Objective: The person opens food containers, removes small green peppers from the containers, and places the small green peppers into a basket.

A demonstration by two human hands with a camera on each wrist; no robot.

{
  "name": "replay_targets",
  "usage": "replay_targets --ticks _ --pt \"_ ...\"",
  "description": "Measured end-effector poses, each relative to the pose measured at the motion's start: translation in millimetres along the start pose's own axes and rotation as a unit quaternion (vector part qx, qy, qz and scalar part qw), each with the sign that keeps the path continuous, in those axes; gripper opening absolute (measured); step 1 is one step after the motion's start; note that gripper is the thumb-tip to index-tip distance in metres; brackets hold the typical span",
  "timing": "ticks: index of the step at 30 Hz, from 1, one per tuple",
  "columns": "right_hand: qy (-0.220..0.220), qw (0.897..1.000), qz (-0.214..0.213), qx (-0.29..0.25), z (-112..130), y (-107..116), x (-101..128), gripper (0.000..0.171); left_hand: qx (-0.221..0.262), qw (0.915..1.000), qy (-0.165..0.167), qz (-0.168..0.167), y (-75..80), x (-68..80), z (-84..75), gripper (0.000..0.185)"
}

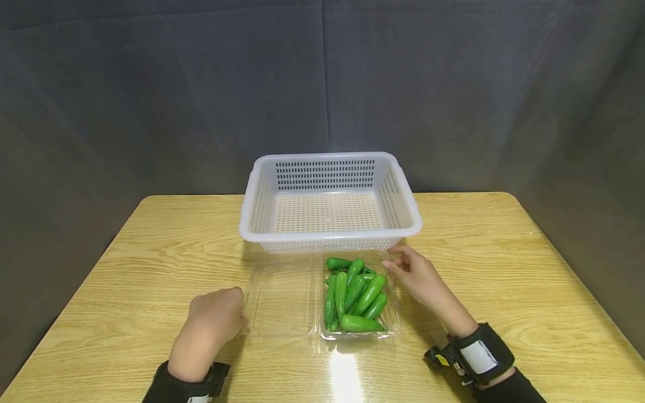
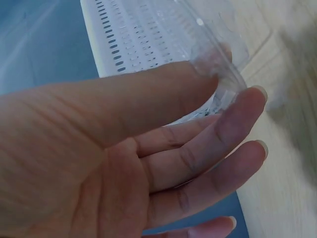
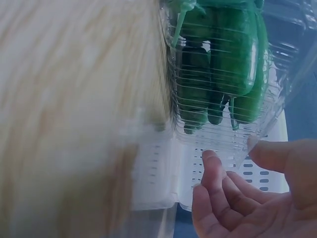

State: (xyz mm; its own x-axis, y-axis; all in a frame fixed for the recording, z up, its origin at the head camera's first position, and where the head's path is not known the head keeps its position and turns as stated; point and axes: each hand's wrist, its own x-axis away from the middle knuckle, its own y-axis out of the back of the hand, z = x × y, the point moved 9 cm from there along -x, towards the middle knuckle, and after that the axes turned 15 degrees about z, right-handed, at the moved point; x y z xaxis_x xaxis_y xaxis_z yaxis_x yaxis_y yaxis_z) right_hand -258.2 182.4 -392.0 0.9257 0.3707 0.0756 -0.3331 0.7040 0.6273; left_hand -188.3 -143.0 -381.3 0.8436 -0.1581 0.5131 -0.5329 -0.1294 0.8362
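The left hand (image 1: 214,319) pinches the clear lid (image 1: 279,299) flat open beside the pepper tray (image 1: 359,333), while the right hand (image 1: 415,274), fingers loosely curled, steadies the tray's far corner just before the white basket (image 1: 330,235).

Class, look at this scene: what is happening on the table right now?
A person has an open clear plastic box of green peppers on a wooden table. The left hand pinches the edge of the folded-out lid; the right hand touches the box's far corner. An empty white basket stands just behind.

Wooden table (image 1: 504,268), grey fabric backdrop (image 1: 151,84)
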Motion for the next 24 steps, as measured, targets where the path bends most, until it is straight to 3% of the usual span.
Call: replay_targets --ticks 24 --pt "0.002 1.0 0.019 -0.011 -1 -3 0 0.036 -0.022 0.9996 0.019 -0.006 -9.0 -12.7 6.4 0.027"
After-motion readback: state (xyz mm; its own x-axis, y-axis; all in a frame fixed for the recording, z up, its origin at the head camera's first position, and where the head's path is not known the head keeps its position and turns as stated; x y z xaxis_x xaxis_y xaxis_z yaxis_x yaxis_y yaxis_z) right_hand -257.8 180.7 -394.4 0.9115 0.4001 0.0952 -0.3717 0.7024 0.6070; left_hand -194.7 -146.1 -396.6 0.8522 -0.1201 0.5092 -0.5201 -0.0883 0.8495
